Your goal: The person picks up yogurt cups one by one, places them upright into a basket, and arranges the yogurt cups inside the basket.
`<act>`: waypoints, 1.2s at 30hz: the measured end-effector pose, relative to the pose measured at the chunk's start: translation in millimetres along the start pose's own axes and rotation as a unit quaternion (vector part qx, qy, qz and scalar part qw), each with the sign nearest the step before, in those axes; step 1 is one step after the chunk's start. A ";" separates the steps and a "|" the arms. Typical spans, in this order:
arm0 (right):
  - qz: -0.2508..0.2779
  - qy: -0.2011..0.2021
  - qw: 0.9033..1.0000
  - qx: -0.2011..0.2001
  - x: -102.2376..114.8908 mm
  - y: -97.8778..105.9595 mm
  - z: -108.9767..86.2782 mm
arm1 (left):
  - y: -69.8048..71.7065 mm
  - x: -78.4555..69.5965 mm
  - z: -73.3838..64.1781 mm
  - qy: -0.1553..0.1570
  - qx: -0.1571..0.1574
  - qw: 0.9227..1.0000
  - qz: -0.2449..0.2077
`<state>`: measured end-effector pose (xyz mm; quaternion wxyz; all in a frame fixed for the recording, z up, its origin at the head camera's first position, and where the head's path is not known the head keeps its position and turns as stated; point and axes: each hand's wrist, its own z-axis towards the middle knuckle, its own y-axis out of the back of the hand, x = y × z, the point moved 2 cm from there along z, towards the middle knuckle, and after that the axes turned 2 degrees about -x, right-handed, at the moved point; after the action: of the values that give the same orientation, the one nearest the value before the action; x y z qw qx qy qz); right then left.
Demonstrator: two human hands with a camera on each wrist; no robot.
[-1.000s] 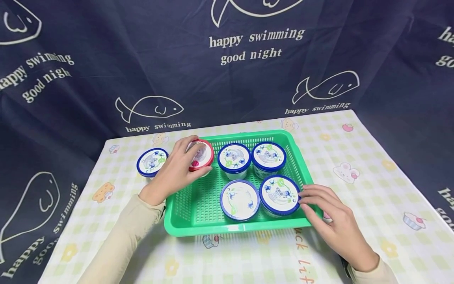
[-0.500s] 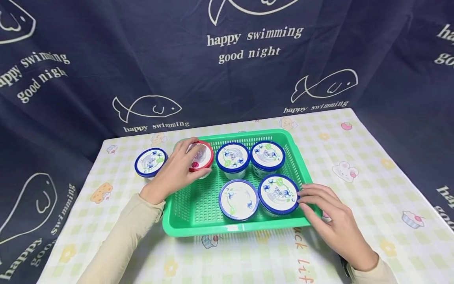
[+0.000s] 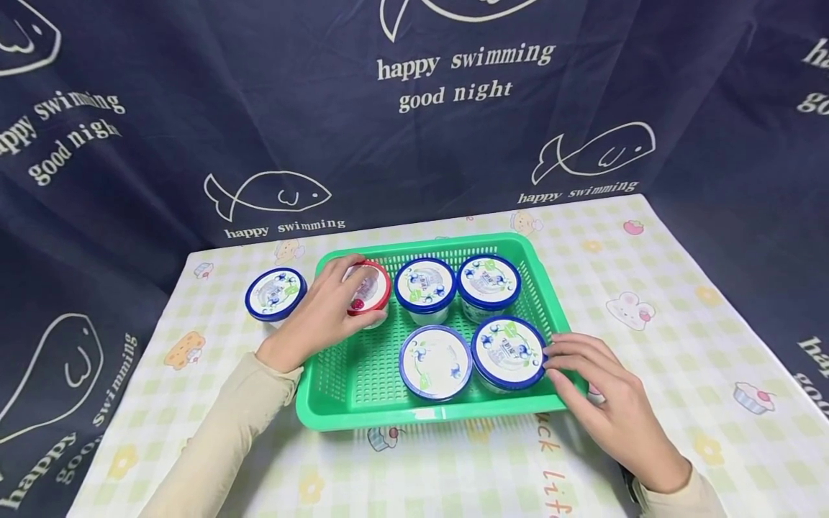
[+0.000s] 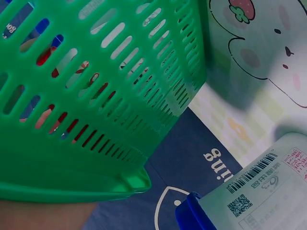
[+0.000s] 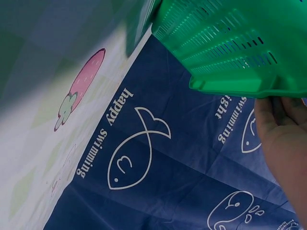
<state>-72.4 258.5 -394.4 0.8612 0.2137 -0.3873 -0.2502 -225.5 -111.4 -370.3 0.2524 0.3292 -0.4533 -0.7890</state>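
In the head view my left hand reaches over the left rim of a green plastic basket. Its fingers and thumb grip a red-lidded tub standing inside at the back left. My right hand rests over the basket's right rim, fingers fairly straight, fingertips at the edge of a blue-lidded tub. More blue-lidded tubs, a back-middle tub, a back-right tub and a front-middle tub, stand in the basket. In the right wrist view my right hand touches the rim.
Outside the basket, to its left, another blue-lidded tub stands on the checked tablecloth, partly behind my left hand. The left wrist view shows a tub's side with a barcode. A dark blue curtain hangs behind the table.
The view shifts slightly. Both hands, the basket and the tubs keep practically the same places, with my left hand still on the red-lidded tub.
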 end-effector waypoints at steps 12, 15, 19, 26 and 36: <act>-0.002 -0.001 1.000 -0.001 0.3 0.1 1.2 | -1.3 0.3 1.5 0.004 0.023 1.000 0.004; -0.001 -0.002 1.000 0.000 0.2 0.0 0.7 | -1.5 -0.1 0.9 0.006 0.025 1.000 0.008; 0.000 -0.002 1.000 -0.001 -0.1 -0.1 0.4 | -2.6 -0.1 1.1 0.002 0.028 0.999 0.015; 0.002 0.000 1.000 -0.003 -0.6 -0.4 0.8 | -2.4 -1.1 2.0 -0.007 0.041 0.999 0.032; 0.005 -0.001 1.000 -0.002 -0.2 -0.2 0.9 | 3.9 -3.1 -0.8 -0.025 0.004 0.999 0.032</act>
<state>-73.3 258.3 -394.1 0.8627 0.2098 -0.3882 -0.2471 -222.5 -111.5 -366.2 0.2651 0.2958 -0.4732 -0.7863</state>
